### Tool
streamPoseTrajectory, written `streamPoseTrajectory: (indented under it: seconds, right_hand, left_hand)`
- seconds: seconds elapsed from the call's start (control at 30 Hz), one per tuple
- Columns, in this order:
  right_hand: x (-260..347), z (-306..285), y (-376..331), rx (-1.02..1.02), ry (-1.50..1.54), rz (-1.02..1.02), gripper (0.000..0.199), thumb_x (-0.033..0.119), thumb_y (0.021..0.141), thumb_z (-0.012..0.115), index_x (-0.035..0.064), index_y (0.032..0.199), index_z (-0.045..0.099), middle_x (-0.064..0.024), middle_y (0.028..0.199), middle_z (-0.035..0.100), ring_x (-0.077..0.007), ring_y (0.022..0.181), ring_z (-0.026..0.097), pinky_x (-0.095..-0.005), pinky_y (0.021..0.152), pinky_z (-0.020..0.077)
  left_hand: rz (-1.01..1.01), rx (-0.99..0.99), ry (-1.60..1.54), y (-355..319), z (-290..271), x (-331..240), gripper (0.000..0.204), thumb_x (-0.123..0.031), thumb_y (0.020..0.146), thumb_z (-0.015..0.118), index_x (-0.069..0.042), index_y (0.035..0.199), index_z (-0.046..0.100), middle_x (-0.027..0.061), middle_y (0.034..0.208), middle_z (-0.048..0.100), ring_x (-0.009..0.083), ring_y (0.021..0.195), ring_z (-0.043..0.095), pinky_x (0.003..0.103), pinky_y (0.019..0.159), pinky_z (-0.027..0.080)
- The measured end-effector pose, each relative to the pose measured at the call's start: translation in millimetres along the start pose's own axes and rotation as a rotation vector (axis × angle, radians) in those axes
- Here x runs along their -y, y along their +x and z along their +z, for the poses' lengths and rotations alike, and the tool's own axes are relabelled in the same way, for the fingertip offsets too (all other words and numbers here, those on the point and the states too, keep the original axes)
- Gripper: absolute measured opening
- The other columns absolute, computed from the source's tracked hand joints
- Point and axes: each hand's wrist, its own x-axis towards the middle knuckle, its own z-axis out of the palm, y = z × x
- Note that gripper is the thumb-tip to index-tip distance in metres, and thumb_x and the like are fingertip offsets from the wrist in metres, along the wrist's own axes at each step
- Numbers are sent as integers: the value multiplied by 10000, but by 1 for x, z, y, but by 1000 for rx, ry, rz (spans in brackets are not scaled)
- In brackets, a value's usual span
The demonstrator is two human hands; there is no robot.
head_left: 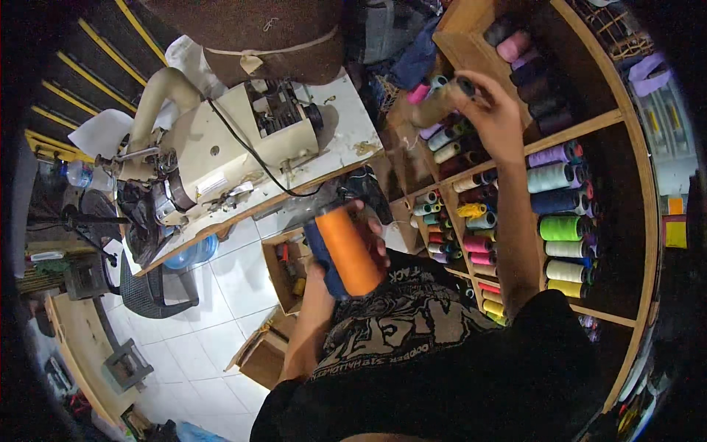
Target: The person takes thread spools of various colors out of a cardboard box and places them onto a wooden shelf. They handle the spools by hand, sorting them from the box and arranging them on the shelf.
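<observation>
My left hand (318, 287) is wrapped round two large thread cones held side by side in front of my shirt. One is an orange thread cone (347, 250), the other a navy thread cone (321, 254) partly hidden behind it. Up at the shelf, my right hand (495, 110) grips a tan thread cone (433, 107) by its dark end. The cone lies tilted over a compartment of the wooden shelf (582, 127), above other spools. Pale grey and cream spools (445, 151) sit just below it.
Rows of coloured thread spools (563, 228) fill the shelf on the right. A beige sewing machine (236, 140) stands on a white table (342, 110) at the left. Open cardboard boxes (264, 357) rest on the tiled floor, near a dark chair (158, 295).
</observation>
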Motion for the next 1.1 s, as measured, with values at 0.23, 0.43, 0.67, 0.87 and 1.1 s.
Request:
streamPoseTrajectory:
  seconds: [0.23,0.43,0.67,0.87,1.1]
  right_hand:
    - [-20,-8,2,-255,100,76,294,84,775,697,24,1049,611,6,899,579,-74,809,544,-209,666,474]
    - [-18,-28,10,-331,415,354,331,178,794,696,11,1066,609,-44,884,604,-88,773,547,-198,678,447]
    - [-47,-82,52,-662,-227,75,467,333,771,695,37,1119,596,-144,973,641,-170,879,603,-283,774,461]
    - [-99,-135,133,-349,-853,608,650,534,751,596,13,1139,568,-240,1114,571,-375,1085,525,-425,901,416]
    - [-178,-133,195,-208,-887,600,663,557,759,562,15,1140,568,-243,1144,551,-370,1107,510,-429,913,408]
  left_hand:
    - [5,-51,112,-5,26,11,651,-440,810,485,-70,1307,284,213,1017,492,356,895,537,455,747,469]
    - [42,-66,167,-19,19,16,647,-493,805,463,-106,1299,305,194,983,490,369,859,533,495,754,445]
    - [42,-109,60,-28,1,14,650,-565,778,464,-151,1266,348,184,941,502,385,826,531,549,723,431]
    - [0,-40,141,-18,-3,11,792,-627,668,587,-147,1250,347,170,909,504,364,799,525,500,664,454]
    - [12,0,81,-13,8,9,1096,-281,407,886,-106,1302,277,165,1014,507,377,895,535,482,727,460]
